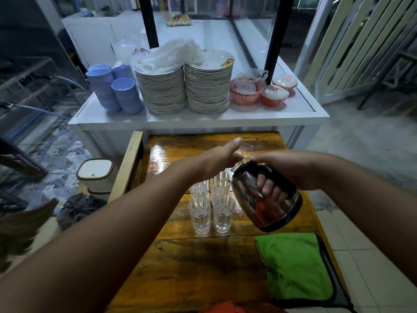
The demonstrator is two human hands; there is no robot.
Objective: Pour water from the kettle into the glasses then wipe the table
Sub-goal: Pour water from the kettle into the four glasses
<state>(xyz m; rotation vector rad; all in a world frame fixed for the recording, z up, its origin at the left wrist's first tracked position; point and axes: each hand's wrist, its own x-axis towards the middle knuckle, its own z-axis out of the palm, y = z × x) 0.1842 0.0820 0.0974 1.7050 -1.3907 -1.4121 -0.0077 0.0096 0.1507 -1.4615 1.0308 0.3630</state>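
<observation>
Wooden bench (203, 256): my right hand (284, 172) grips the kettle (264, 199), spout tilted left over the glasses (212, 199); left hand (222, 158) curled at its lid.

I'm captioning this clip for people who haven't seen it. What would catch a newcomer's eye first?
Centre frame, the right hand tilts a shiny steel kettle by its black handle toward a cluster of clear glasses on the wooden table; the left hand reaches above them. A bright green cloth lies at the table's right edge, and tall plate stacks fill the white counter behind.
</observation>
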